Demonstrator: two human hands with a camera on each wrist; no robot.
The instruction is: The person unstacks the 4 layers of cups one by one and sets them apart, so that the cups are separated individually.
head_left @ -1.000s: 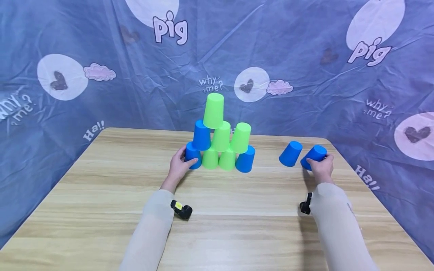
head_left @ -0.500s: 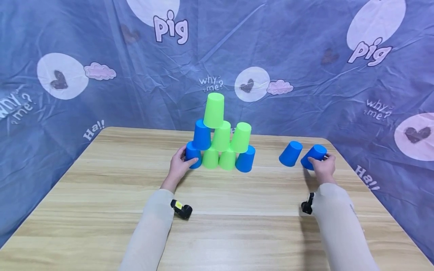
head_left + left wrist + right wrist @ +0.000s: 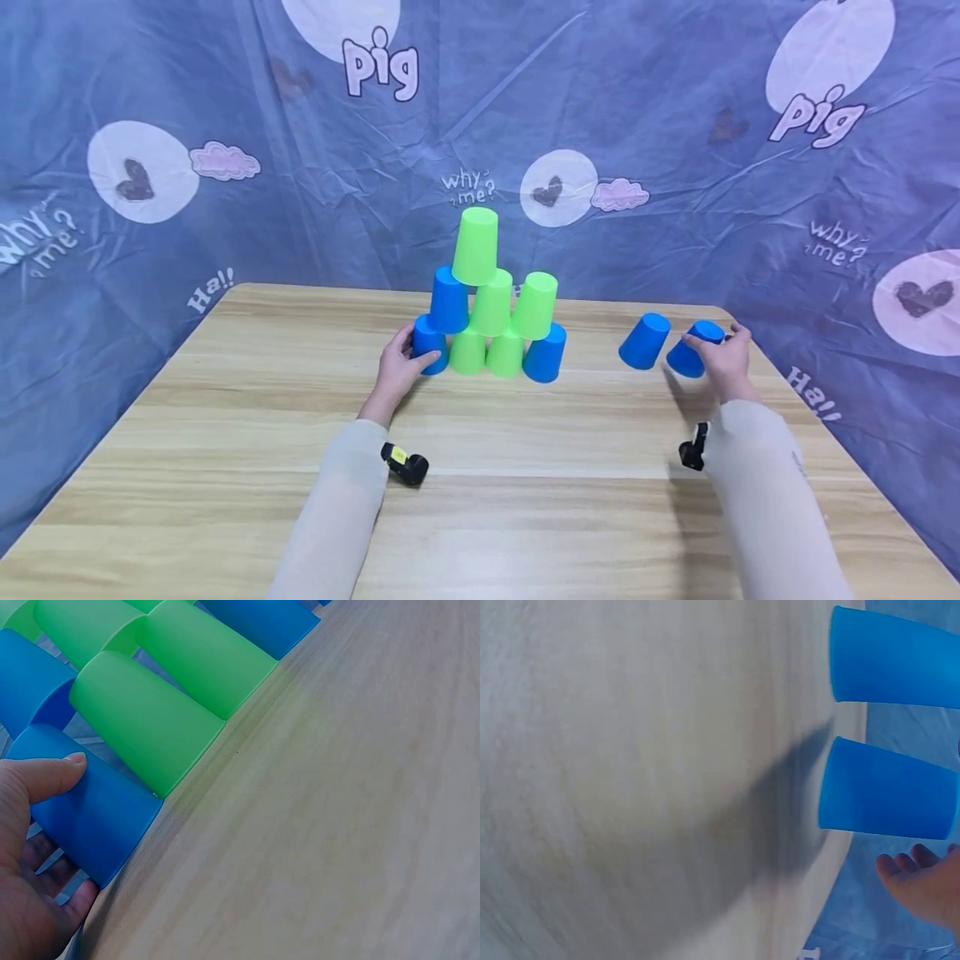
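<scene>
At the stack's lower left corner, my left hand (image 3: 397,367) holds an upside-down blue cup (image 3: 94,810), thumb across its front and fingers behind it. Beside that cup, the bottom row has two green cups (image 3: 505,354) and a blue cup (image 3: 545,354). A blue cup (image 3: 448,302) and two green cups (image 3: 536,306) form the middle row, and one green cup (image 3: 476,247) tops it. To the right, my right hand (image 3: 726,362) is around the upper part of a blue cup (image 3: 889,791); the right wrist view shows a gap between its fingers and the cup.
Another upside-down blue cup (image 3: 645,342) stands just left of the rightmost one. Everything rests near the back of a wooden table (image 3: 525,483), with a printed blue cloth (image 3: 337,208) hanging behind it.
My right hand has loosened from the rightmost blue cup and shifted slightly up and right. The cup stays in place. My left hand keeps its hold, and the stack stands unchanged.
</scene>
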